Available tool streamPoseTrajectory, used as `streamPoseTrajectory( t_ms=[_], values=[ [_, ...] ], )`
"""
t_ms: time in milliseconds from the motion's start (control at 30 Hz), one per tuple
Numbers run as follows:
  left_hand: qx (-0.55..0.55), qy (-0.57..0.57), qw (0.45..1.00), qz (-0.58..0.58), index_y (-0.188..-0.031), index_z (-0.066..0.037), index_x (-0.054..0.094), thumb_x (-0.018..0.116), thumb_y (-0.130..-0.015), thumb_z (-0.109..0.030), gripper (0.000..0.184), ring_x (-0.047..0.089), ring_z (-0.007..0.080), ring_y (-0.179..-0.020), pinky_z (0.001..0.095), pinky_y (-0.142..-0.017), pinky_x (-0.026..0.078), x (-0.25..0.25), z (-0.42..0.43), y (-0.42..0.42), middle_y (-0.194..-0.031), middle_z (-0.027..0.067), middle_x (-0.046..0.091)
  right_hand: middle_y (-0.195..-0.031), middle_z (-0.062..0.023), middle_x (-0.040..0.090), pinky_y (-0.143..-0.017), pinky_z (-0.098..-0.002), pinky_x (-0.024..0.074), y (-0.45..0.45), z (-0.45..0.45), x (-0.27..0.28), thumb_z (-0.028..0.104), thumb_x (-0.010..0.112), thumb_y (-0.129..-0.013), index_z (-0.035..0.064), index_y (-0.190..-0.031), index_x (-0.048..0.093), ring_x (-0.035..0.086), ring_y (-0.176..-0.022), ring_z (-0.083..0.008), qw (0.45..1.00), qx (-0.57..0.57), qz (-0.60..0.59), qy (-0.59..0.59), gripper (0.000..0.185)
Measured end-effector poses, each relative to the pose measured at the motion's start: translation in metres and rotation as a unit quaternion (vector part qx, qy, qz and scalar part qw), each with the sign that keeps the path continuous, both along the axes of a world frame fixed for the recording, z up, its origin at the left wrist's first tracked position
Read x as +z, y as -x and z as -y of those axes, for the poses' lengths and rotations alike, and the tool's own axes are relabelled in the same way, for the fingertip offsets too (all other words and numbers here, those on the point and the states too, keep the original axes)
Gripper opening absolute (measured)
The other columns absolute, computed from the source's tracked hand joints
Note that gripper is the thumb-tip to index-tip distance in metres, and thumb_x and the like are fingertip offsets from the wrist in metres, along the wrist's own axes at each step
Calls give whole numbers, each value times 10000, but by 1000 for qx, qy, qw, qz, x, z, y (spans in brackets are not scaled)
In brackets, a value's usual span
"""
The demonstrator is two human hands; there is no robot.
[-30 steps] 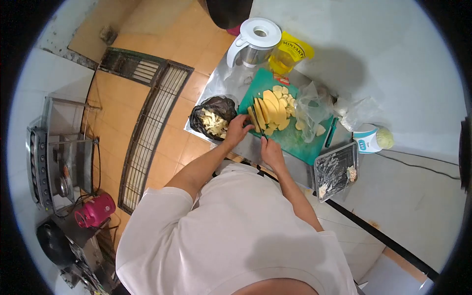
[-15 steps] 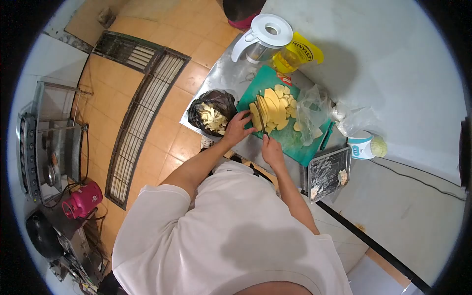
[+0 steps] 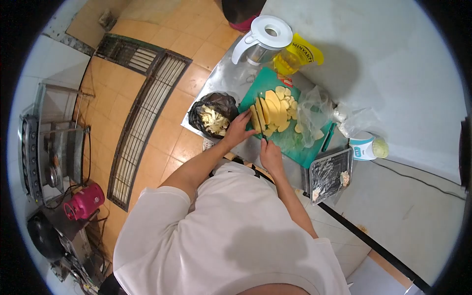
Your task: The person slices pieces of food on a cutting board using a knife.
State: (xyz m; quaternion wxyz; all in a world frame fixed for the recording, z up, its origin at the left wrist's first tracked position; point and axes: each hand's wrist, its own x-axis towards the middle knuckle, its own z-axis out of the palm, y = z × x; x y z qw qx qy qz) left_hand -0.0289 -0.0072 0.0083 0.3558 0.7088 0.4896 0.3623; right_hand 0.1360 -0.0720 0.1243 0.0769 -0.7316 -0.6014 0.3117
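Observation:
My left hand [image 3: 239, 129] holds the uncut end of a peeled potato [image 3: 254, 119] on the green cutting board [image 3: 301, 152], its fingers pressed against the near left side. In my right hand [image 3: 270, 153] is the handle of a knife [image 3: 261, 118], closed in the fingers. The dark blade stands against the potato, just right of my left fingertips. To the right of the blade lie large yellow potato slices [image 3: 276, 109], overlapping in a fan. Smaller round slices [image 3: 283, 92] are spread beyond them.
Left of the board, a black plastic bag [image 3: 228, 104] holds peelings. A white-lidded jug [image 3: 270, 32] and yellow pouch [image 3: 300, 51] stand at the far end. Clear plastic [image 3: 312, 110] overlaps the board's right side. A smeared tray [image 3: 328, 179] and kitchen scale [image 3: 362, 147] sit rightward.
The knife blade has shifted slightly against the potato, and the slices beside it lie a little differently. Both hands keep their holds. The whole view has moved slightly.

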Motion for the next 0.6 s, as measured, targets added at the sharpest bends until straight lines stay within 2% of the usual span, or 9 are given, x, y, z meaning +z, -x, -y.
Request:
streamPoseTrajectory(
  t_ms=[67, 167, 267, 600],
  values=[
    [-4, 7, 1000, -8, -1469, 51, 433, 870, -748, -277, 905, 474, 392, -1359, 431, -1110, 427, 0, 0, 1, -1527, 224, 432, -828, -378, 637, -757, -605, 469, 0, 1, -9, 354, 451, -1064, -91, -856, 606, 620, -821, -561, 1000, 5, 4, -15, 515],
    [-6, 6, 1000, -13, -1467, 38, 442, 865, -752, -267, 885, 476, 386, -1356, 434, -1109, 427, 1, 0, 1, -1528, 210, 435, -817, -384, 632, -760, -611, 466, 0, 3, -12, 347, 445, -1066, -93, -852, 608, 622, -819, -560, 1000, 1, 2, -19, 515],
    [-4, 3, 1000, -21, -1462, 21, 456, 860, -754, -266, 865, 482, 385, -1347, 435, -1107, 428, 3, 1, 0, -1527, 201, 439, -911, -431, 625, -851, -626, 482, -2, 2, -11, 372, 423, -1064, -90, -966, 608, 626, -921, -573, 999, 3, 18, 28, 507],
    [-3, -48, 998, -44, -1358, 31, 575, 844, -779, -321, 729, 536, 396, -1286, 448, -1053, 472, -8, 3, -1, -1435, 225, 519, -949, -394, 652, -853, -623, 488, 10, -3, -2, 379, 429, -1056, -93, -944, 647, 630, -922, -570, 998, -22, 20, 52, 532]
  ],
)
